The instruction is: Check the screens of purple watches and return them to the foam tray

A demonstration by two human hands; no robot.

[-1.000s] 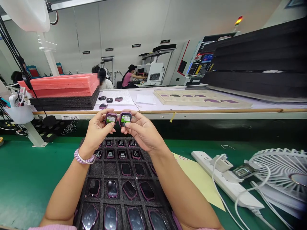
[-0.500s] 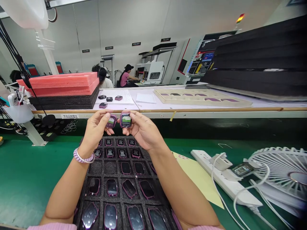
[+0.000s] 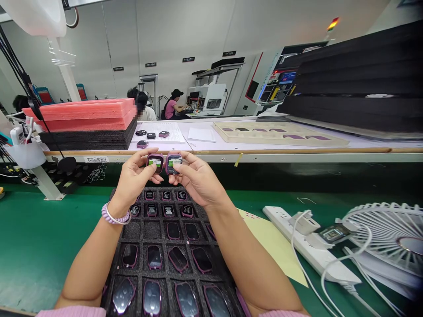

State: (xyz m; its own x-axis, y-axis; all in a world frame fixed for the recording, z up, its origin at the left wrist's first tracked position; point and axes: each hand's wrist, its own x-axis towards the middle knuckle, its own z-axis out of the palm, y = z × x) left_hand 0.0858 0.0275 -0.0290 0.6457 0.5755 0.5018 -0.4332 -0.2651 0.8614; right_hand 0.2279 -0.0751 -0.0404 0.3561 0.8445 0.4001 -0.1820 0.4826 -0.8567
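Observation:
My left hand (image 3: 138, 169) is closed on a purple-framed smartwatch body (image 3: 155, 161), its thumb on the lit screen. Beside it, my right hand (image 3: 193, 175) grips a second smartwatch body (image 3: 171, 164), thumb pressed on its green-and-white display. The two watches are held side by side, edges nearly touching, above the far end of a black foam tray (image 3: 152, 230). Several more purple watch bodies sit in the tray's compartments; those in the far rows have small text on their screens, while the nearer ones (image 3: 152, 297) are dark. My forearms hide parts of the tray's sides.
Behind the tray runs a raised shelf (image 3: 205, 154) bearing pink foam sheets (image 3: 86, 110), a few loose watches (image 3: 151, 135) and a beige tray (image 3: 251, 138). On the right are a yellow sheet (image 3: 274, 246), a power strip (image 3: 310, 242) and a white fan (image 3: 386, 229). People sit farther back.
The left watch has turned so its screen faces me more fully, and my left thumb lies lower on it. My right thumb has moved onto the other watch's screen.

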